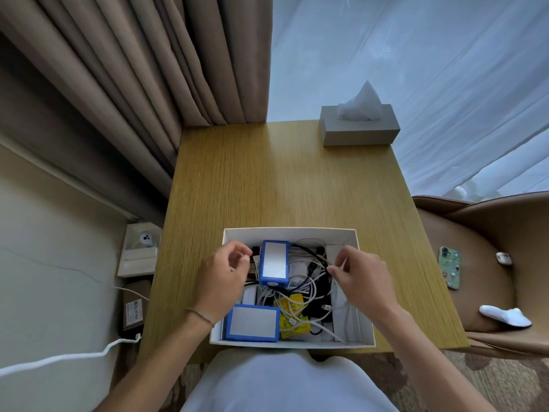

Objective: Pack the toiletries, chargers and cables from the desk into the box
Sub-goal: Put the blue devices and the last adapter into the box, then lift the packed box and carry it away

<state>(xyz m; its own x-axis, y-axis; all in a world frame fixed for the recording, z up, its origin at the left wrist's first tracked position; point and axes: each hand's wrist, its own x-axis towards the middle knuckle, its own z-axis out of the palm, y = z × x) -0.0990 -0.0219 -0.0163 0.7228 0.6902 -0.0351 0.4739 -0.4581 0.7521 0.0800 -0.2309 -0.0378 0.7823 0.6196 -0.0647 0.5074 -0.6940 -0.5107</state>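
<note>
Settling the load is the step in hand, as I judge it: the box (289, 233) sits at the desk's (267, 179) near edge, at 6 o'clock, and already holds a tangle of white and black cables (309, 272), a yellow packet (292, 315) toward its near side and two blue-edged packs, one (273, 263) lying at 11 o'clock inside the box and one (252, 322) at 7 o'clock. Both hands are over the box. The left hand (225, 275), at 9 o'clock, has its fingers curled with thumb and forefinger close together beside the far pack; whether it pinches anything I cannot tell. The right hand (361, 278), at 3 o'clock, pinches what looks like a thin white cable between thumb and fingertips. To do this well, I would lay that cable down in loose loops in the free space, not across the packs, keep plugs from catching on other loops, and press the tangle flat below the rim so the box can close. On the desk outside the box only a tissue box (361, 129) stands, at 1 o'clock, so packing looks nearly done. A phone (449, 267) lies on the chair (487, 257) at 3 o'clock, off the desk.
</note>
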